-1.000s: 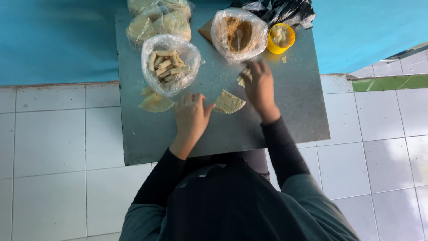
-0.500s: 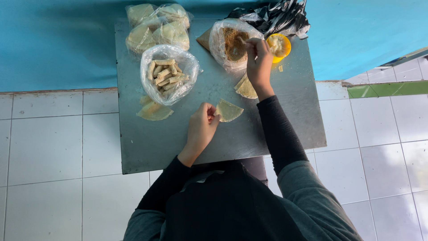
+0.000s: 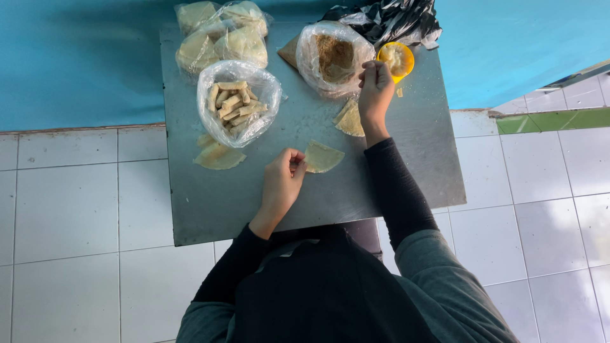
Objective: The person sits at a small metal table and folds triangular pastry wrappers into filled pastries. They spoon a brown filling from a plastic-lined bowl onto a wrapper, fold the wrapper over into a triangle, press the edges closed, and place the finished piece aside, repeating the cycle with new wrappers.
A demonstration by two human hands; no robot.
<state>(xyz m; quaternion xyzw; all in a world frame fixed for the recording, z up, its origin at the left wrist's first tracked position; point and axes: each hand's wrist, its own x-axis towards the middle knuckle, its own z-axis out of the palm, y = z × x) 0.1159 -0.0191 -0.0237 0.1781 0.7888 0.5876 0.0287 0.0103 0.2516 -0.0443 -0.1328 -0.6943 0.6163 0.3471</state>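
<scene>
Head view: a wrapper wedge (image 3: 323, 157) is pinched by the left hand (image 3: 281, 181) at centre frame — filling is being gathered in the closed fingers of the right hand (image 3: 375, 89) beside the bag of crumbs (image 3: 333, 57), upper right — likely placed on it next.

**Much Lies Out of Sight at the Bench**

The right hand (image 3: 375, 89) covers part of the wrapper stack (image 3: 349, 119); what its fingers (image 3: 370, 71) pinch is too small to tell. The person's head hides the bench (image 3: 210, 203) edge. The wrapper bags (image 3: 219, 35) are cropped at the top.

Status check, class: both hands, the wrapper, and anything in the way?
Left hand pinching folded wrapper. Right hand between filling bag and yellow cup. Nothing in the way.
</scene>
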